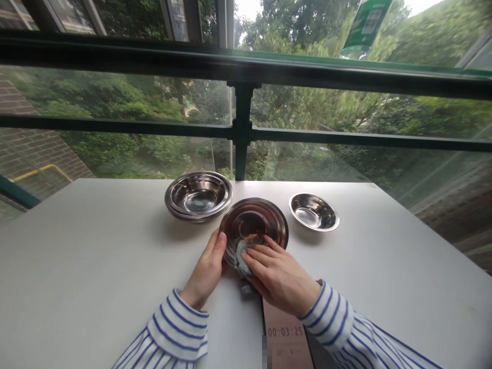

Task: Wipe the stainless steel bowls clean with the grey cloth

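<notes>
While the left hand (205, 271) is gripping the near-left edge of the shallow metal dish (251, 218) at frame center, its thumb is lying along the rim; its other fingers are mostly hidden. The right hand (282, 279) is partly closed, its fingers pressing a gray cloth (243, 261) against the dish's lower inner surface; its thumb is out of view. A stack of metal bowls (169, 200) is sitting just beyond the dish, upper left of center, and a small metal bowl (313, 215) is resting right of center on the white table (96, 266). A phone displaying a timer (286, 335) is lying at bottom center.

Risk: uneven cloth pressure could be tilting the dish out of the one-sided grip. Excess leftward travel could be knocking the stack; a slip could be dropping the dish onto the phone.
</notes>
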`<act>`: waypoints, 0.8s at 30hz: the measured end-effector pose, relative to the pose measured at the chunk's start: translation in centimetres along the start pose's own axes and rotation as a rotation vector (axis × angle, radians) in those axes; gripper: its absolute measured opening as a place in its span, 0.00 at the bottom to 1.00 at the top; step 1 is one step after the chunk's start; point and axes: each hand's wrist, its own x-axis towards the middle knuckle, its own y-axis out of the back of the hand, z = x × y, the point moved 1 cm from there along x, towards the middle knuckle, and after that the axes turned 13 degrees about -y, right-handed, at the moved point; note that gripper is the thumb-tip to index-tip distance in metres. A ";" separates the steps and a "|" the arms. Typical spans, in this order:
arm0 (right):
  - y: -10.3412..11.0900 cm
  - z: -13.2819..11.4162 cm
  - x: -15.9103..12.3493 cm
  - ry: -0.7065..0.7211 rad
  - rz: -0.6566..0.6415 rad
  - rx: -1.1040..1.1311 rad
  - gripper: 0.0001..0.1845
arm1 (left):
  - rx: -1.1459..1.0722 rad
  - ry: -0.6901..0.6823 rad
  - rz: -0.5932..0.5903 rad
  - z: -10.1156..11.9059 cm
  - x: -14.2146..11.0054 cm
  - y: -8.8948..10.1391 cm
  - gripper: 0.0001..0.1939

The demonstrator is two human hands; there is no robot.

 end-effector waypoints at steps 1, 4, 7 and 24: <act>-0.4 -0.4 0.3 0.004 0.026 0.009 0.19 | -0.021 0.009 -0.017 -0.1 0.0 0.0 0.23; -1.1 -1.2 0.9 0.006 0.075 0.005 0.20 | -0.094 0.050 -0.039 -0.3 -0.1 0.2 0.24; -0.7 -0.9 0.7 0.027 0.036 -0.034 0.19 | -0.155 0.094 -0.028 -0.3 -0.1 0.3 0.24; -0.3 -0.1 0.1 0.006 -0.010 -0.021 0.17 | -0.147 0.125 -0.033 0.2 0.0 -0.1 0.25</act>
